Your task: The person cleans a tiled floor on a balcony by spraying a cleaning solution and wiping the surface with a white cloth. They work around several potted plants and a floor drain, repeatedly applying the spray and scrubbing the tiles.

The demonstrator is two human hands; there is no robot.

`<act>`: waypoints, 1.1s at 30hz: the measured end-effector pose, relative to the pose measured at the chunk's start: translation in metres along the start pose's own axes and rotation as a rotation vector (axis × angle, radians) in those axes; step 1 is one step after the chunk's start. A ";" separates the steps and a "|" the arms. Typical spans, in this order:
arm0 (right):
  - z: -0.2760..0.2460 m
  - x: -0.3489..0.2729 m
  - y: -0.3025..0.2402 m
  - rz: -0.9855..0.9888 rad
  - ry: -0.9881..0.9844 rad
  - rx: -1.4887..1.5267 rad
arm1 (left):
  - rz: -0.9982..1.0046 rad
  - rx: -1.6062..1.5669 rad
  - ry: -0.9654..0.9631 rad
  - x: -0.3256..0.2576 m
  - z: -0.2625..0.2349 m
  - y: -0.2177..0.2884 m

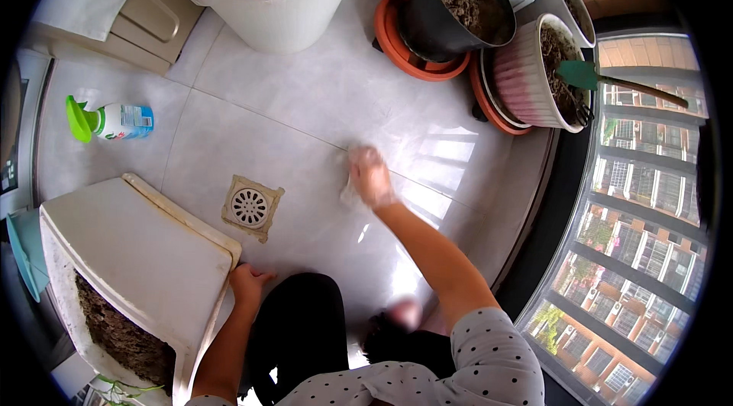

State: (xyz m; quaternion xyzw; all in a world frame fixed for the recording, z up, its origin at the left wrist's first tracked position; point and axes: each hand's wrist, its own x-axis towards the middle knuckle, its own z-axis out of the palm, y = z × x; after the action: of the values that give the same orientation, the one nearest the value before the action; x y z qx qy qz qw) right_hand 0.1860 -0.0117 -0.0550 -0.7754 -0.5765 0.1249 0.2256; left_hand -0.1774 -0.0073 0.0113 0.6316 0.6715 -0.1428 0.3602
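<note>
On the grey tiled floor [298,112], my right hand [371,177] presses down, closed over a pale cloth [350,197]. Motion smears the hand a little, and most of the cloth is hidden beneath it. My left hand [248,285] grips the near corner of a large white planter box [145,230], with the thumb sticking out and the other fingers partly hidden. Dark soil [122,329] fills the box's opening, which faces toward me. Between the box and my right hand lies a round drain cover [250,208] in a square, stained surround.
A spray bottle [126,122] with a green trigger lies on its side at left. A white bin [275,16] with a brown rim stands at the back. Potted soil fills a black pot [427,20] and a pink-white pot [523,77] holding a green trowel [578,74]. A barred window [641,200] runs along the right.
</note>
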 end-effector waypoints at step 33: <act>0.020 0.025 -0.021 -0.032 0.174 0.046 | -0.009 -0.019 0.002 0.006 0.010 -0.032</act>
State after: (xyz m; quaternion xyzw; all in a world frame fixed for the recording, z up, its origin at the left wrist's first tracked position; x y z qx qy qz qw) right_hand 0.1672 0.0214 -0.0607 -0.7686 -0.5639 0.0668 0.2945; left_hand -0.2043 -0.0143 -0.0078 0.6252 0.6762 -0.1375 0.3646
